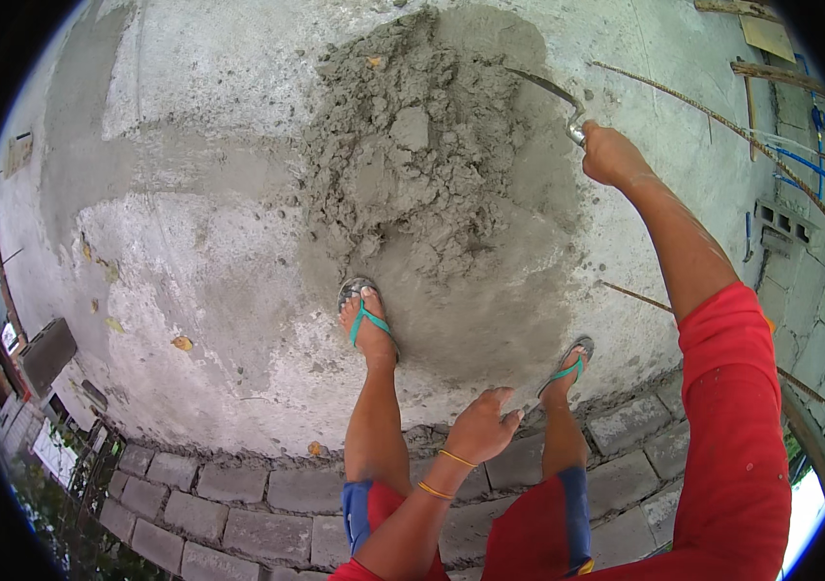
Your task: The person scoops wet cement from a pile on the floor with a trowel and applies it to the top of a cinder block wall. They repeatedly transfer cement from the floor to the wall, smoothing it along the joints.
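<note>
My right hand [614, 155] is closed around the handle of a trowel [575, 118]. Its thin curved blade is seen nearly edge-on, with the tip by the right side of a heap of wet grey mortar [412, 145]. The heap is lumpy and spreads over a smooth, damp patch of the concrete slab [209, 261]. My left hand [483, 426] hangs low between my legs, thumb and index finger apart, with no object visible in it; the other fingers are partly hidden.
My sandalled feet [367, 320] straddle the near side of the damp patch. Rusty rebar [684, 100] juts in from the right. Hollow blocks [785, 228] lie at right, another block [47, 355] at left. A block wall [267, 528] borders the slab's near edge.
</note>
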Motion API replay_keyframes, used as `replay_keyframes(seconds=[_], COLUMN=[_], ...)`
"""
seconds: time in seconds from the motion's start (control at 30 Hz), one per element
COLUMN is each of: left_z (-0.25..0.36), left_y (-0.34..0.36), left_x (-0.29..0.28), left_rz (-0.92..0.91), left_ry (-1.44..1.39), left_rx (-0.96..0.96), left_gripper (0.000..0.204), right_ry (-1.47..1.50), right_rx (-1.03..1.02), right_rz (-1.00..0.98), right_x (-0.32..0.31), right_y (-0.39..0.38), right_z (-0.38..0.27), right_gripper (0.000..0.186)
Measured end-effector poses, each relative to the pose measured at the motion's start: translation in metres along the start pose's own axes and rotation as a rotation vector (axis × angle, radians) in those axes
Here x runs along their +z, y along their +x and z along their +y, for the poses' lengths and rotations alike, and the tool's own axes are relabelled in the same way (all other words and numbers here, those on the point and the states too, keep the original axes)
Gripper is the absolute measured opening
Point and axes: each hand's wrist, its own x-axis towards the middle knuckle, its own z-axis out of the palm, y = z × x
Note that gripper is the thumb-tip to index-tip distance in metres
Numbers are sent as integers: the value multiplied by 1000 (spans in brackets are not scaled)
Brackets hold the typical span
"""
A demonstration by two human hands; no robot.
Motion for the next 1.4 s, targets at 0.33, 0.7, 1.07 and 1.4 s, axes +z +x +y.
replay_keyframes(seconds=[0.33, 0.7, 1.07, 1.4], left_z=[15, -17, -8, -12], left_y=[18, 23, 18, 20], left_x=[11, 40, 28, 34], left_rz=[-57, -52, -168, -208], left_ry=[126, 103, 78, 231], left_rx=[-86, -164, -180, -166], left_gripper=[54, 57, 55, 53], right_ry=[127, 613, 585, 656], right_rx=[-176, 8, 532, 146], right_rz=[-416, -351, 107, 11], right_x=[106, 187, 275, 348], right_y=[-114, -84, -102, -165], right_z=[-51, -57, 75, -27], right_gripper=[46, 71, 47, 29])
